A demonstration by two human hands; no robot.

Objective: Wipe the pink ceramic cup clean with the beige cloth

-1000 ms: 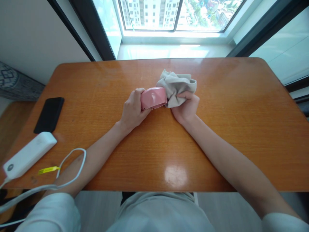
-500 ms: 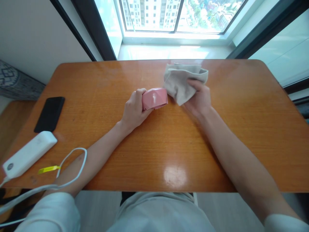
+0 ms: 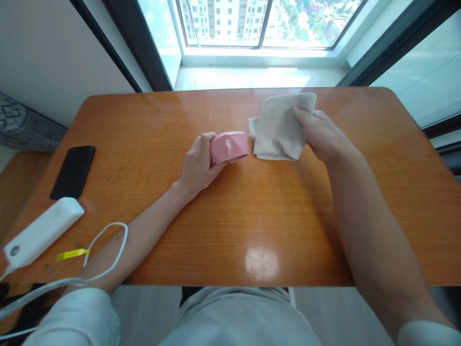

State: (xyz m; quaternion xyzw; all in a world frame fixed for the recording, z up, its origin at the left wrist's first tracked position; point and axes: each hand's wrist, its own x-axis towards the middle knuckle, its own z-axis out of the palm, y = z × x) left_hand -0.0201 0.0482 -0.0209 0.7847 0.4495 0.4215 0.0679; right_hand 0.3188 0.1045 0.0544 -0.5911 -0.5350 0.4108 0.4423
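Observation:
My left hand (image 3: pixel 199 164) is closed around one end of a glossy pink object (image 3: pixel 229 147) with faceted sides, perhaps a small bowl or dish tipped on its side; its inside is turned away from me. To the right of it, a folded light grey cloth (image 3: pixel 283 127) is pinched along its right edge by my right hand (image 3: pixel 321 133), thumb on top and the other fingers mostly behind. A small flap of the cloth sticks out at its left side, close to the pink object, with a narrow gap between them.
Both arms reach over a brown wooden table (image 3: pixel 216 230). At the left lie a black phone (image 3: pixel 73 172) and a white power strip (image 3: pixel 45 232). A white cable (image 3: pixel 124 240) with a yellow tag (image 3: pixel 72 254) loops over my left forearm. A window (image 3: pixel 266 24) stands beyond the table.
My right hand has moved right and turned, taking the cloth with it; the cloth now hangs flatter, more spread out. My left hand and the pink object have stayed nearly still.

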